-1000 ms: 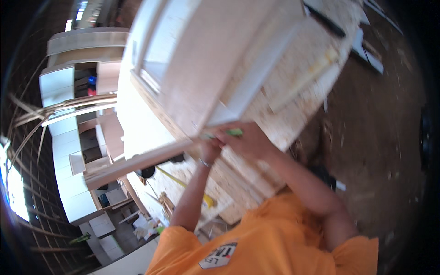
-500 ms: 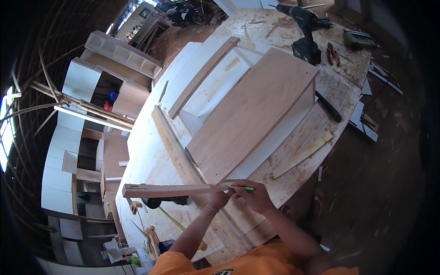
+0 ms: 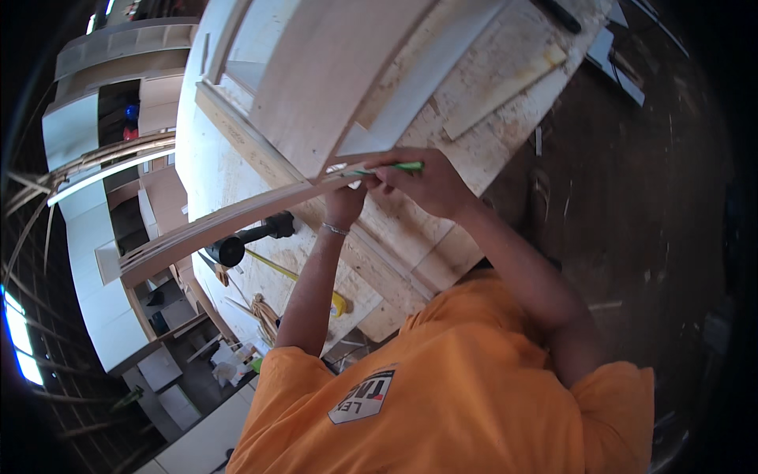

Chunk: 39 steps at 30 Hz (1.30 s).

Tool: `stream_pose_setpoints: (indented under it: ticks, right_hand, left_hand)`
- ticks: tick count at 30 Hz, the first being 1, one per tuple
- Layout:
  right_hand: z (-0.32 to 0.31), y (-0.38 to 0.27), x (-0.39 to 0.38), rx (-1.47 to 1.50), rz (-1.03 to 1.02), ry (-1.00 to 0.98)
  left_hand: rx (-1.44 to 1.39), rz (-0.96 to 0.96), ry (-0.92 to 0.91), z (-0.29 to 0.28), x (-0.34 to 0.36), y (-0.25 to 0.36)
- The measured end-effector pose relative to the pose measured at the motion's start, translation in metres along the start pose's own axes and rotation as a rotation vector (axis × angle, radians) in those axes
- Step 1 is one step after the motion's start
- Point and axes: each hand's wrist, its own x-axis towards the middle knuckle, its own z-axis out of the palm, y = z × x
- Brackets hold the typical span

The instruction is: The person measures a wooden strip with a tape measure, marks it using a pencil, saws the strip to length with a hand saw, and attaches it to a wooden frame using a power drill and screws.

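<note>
A long wooden strip (image 3: 213,229) reaches leftward over the workbench from my hands. My left hand (image 3: 345,207) closes on it from below, close to its right end. In my right hand (image 3: 430,183) is a green pencil (image 3: 410,167), its front part lying along that same end of the strip. My fingers partly cover the strip's end and the pencil's tip. Just beyond my hands lies a large flat wooden panel (image 3: 320,75) on a white frame. A longer board (image 3: 249,138) runs along the panel's left side.
On the workbench (image 3: 482,162) to the left sit a black power tool (image 3: 245,241) and a yellow tape measure (image 3: 338,304). A wood offcut (image 3: 505,93) and a black-handled tool (image 3: 559,14) lie at right. White cabinets (image 3: 79,229) stand left; scraps (image 3: 616,67) litter the floor.
The view has tilted downward, so bench and panel sit higher and more of my orange shirt shows. Drill and pliers have left the picture. Both hands keep their holds on strip and pencil.
</note>
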Motion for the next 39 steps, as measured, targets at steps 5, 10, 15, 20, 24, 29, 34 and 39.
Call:
stream_pose_setpoints:
  ticks: [5,10,15,20,24,29,34,39]
  right_hand:
    - [-0.011,-0.001,0.001,0.005,-0.007,0.021]
    - [-0.010,0.005,0.002,0.047,-0.007,0.009]
    - [0.004,0.006,0.009,0.085,-0.013,-0.023]
    - [0.019,0.001,0.017,0.089,-0.018,-0.035]
    - [0.018,0.000,0.017,-0.054,0.017,-0.098]
    - [-0.045,-0.001,0.001,0.068,-0.049,0.007]
    - [-0.079,-0.013,-0.024,0.042,-0.003,0.140]
    - [-0.077,-0.014,-0.038,0.050,0.026,0.114]
  left_hand:
    - [-0.131,-0.048,-0.033,0.003,0.004,0.000]
    - [-0.182,-0.101,-0.036,0.001,0.001,-0.003]
    - [-0.096,-0.088,-0.052,-0.002,-0.001,-0.002]
    - [-0.123,-0.074,0.018,0.000,-0.003,-0.003]
    - [-0.058,-0.004,-0.035,-0.005,-0.003,-0.021]
    - [-0.025,-0.014,-0.038,0.001,0.009,0.024]
    - [-0.087,-0.064,0.001,0.001,0.002,0.007]
    - [-0.106,-0.086,0.042,0.005,-0.001,0.004]
